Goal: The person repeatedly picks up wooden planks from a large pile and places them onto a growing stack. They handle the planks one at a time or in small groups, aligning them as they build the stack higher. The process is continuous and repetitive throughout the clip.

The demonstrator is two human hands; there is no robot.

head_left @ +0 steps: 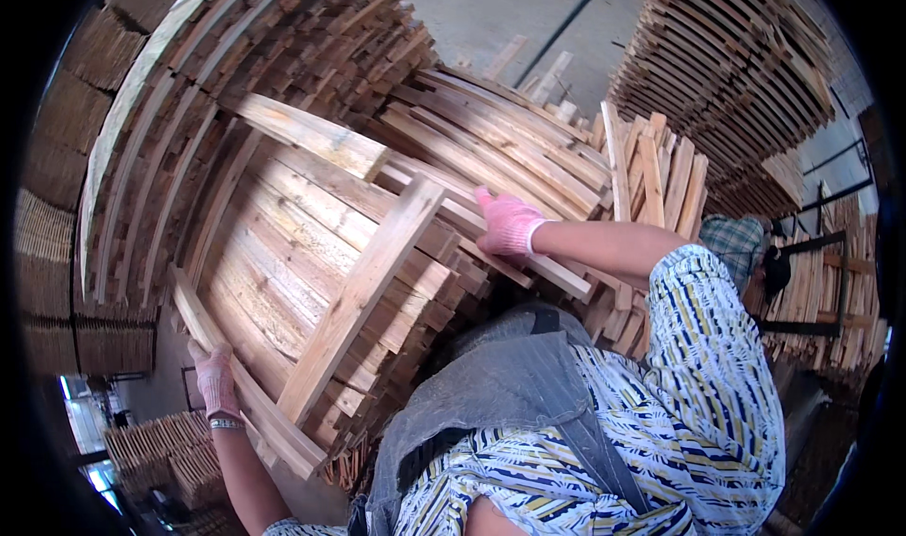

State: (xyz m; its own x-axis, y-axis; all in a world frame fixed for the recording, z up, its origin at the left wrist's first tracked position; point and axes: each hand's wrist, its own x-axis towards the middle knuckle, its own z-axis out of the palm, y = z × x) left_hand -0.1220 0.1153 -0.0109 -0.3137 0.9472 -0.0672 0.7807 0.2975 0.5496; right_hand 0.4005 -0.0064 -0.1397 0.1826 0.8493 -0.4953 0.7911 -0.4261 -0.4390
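Observation:
My left hand (215,380), in a pink-and-white knit glove, is closed on a long wooden slat (250,376) running along the left side of a stack of boards (293,225). My right hand (510,225), gloved alike, grips another slat (562,276) at the stack's right side; its fingertips are partly hidden. Between my hands, one board (363,300) lies crosswise over the near end of the stack. A second crosswise board (311,135) rests at the far end.
Beyond my right hand lies a pile of loose slats (528,149), some sticking up. A tall wood stack (283,36) stands at the far left, another (717,74) at the far right. A person in a checked shirt (736,243) bends near a black metal frame (802,328).

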